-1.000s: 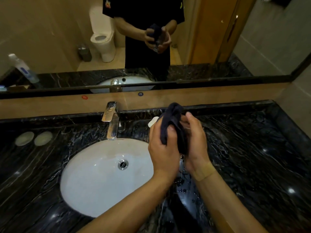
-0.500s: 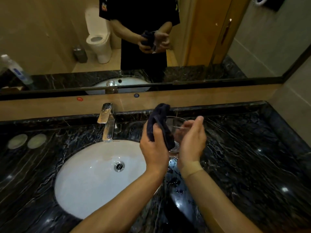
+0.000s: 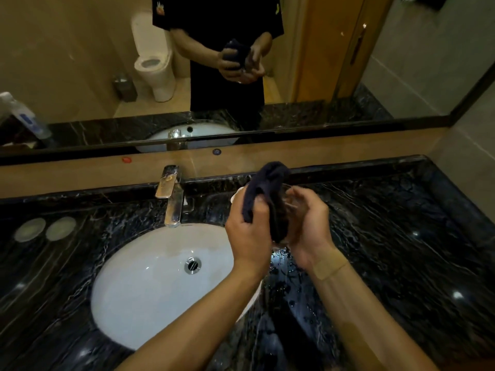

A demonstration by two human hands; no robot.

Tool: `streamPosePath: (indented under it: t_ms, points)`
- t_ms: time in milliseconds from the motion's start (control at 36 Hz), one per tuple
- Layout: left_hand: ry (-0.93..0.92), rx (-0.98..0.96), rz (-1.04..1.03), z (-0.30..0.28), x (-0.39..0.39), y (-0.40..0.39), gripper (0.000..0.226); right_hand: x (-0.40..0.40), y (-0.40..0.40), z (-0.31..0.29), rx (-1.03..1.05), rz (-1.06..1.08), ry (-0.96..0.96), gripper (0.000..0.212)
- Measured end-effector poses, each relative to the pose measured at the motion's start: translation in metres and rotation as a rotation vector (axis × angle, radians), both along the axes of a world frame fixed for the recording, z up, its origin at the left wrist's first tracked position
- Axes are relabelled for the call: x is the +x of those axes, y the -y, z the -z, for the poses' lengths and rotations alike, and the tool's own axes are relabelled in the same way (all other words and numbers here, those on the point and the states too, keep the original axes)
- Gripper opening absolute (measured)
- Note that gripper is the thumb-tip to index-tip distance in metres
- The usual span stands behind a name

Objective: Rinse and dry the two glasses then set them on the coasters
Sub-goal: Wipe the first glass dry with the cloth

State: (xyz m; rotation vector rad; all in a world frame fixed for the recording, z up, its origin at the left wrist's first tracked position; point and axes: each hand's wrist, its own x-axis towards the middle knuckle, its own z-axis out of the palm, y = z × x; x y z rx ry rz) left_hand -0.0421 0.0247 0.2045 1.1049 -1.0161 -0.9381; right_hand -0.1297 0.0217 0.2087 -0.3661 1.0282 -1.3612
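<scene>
My right hand [image 3: 308, 226] cups a clear glass [image 3: 290, 207], tilted and mostly hidden between my palms, above the black marble counter just right of the sink. Gripped in my left hand [image 3: 249, 234] is a dark navy cloth [image 3: 267, 191], bunched and pushed into the glass. Two round pale coasters [image 3: 30, 229] [image 3: 61, 228] lie side by side on the counter at the far left, with nothing on them. A second glass is not visible.
A white oval sink [image 3: 150, 285] with a chrome tap [image 3: 171, 199] sits left of my hands. A small white object [image 3: 233, 197] peeks out behind my left hand. Water drops wet the counter [image 3: 401, 250] below my hands. A mirror runs along the back.
The cloth, lifted out half a second ago with the glass rim exposed, is pushed back into the glass. Both hands have closed together again.
</scene>
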Motion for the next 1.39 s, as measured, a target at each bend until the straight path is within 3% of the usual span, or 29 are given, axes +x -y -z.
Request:
streamPosePath:
  t_ms: [83, 167, 333, 389, 472, 528, 611, 694, 778, 861, 944, 1083, 1167, 1250, 1389]
  points:
    - [-0.213, 0.118, 0.058, -0.001, 0.004, 0.007, 0.036, -0.007, -0.002, -0.009, -0.063, -0.049, 0.011, 0.031]
    - [-0.295, 0.173, 0.098, -0.005, 0.003, 0.012, 0.025, -0.007, -0.002, -0.016, -0.034, -0.068, -0.001, 0.034]
    - [-0.135, 0.158, -0.080, 0.002, -0.013, -0.004, 0.017, 0.009, 0.015, -0.012, 0.123, 0.358, -0.245, 0.052]
    - [-0.103, 0.123, -0.135, 0.000, -0.015, -0.004, 0.021, 0.018, 0.013, -0.011, 0.076, 0.390, -0.387, 0.054]
    - [0.008, 0.038, -0.150, -0.005, -0.014, 0.003, 0.022, 0.032, -0.001, -0.010, -0.009, 0.294, -0.518, 0.041]
    - [0.067, -0.018, -0.132, -0.003, -0.012, 0.005, 0.015, 0.031, -0.003, -0.012, -0.048, 0.205, -0.475, 0.032]
    - [0.142, -0.082, -0.119, 0.006, -0.008, 0.001, 0.027, 0.021, 0.001, -0.017, -0.048, 0.120, -0.294, 0.030]
    - [0.207, -0.128, -0.066, 0.006, -0.008, -0.003, 0.030, 0.015, 0.007, -0.008, 0.016, 0.116, -0.172, 0.039]
    - [0.080, 0.000, 0.008, -0.003, -0.006, 0.004, 0.018, 0.011, 0.005, 0.002, 0.066, 0.143, -0.151, 0.060]
    - [-0.155, 0.158, 0.093, -0.009, -0.001, 0.012, 0.016, 0.001, 0.001, 0.003, 0.016, 0.083, -0.044, 0.029]
    - [-0.240, 0.266, 0.115, -0.012, 0.003, 0.017, 0.018, -0.003, -0.001, -0.003, -0.023, 0.061, 0.052, 0.027]
    - [-0.184, 0.314, 0.088, -0.013, 0.006, 0.026, 0.030, -0.005, 0.001, -0.001, 0.035, -0.095, -0.028, 0.029]
    - [-0.091, 0.143, 0.101, -0.014, 0.013, 0.025, 0.025, -0.010, -0.001, -0.005, 0.050, -0.204, 0.000, 0.027]
    - [0.078, -0.019, 0.169, -0.019, 0.015, 0.027, 0.019, -0.005, -0.004, -0.008, 0.033, -0.108, 0.083, 0.024]
    - [0.138, 0.077, 0.164, -0.018, 0.016, 0.032, 0.031, 0.006, -0.001, -0.011, -0.036, 0.102, 0.078, 0.021]
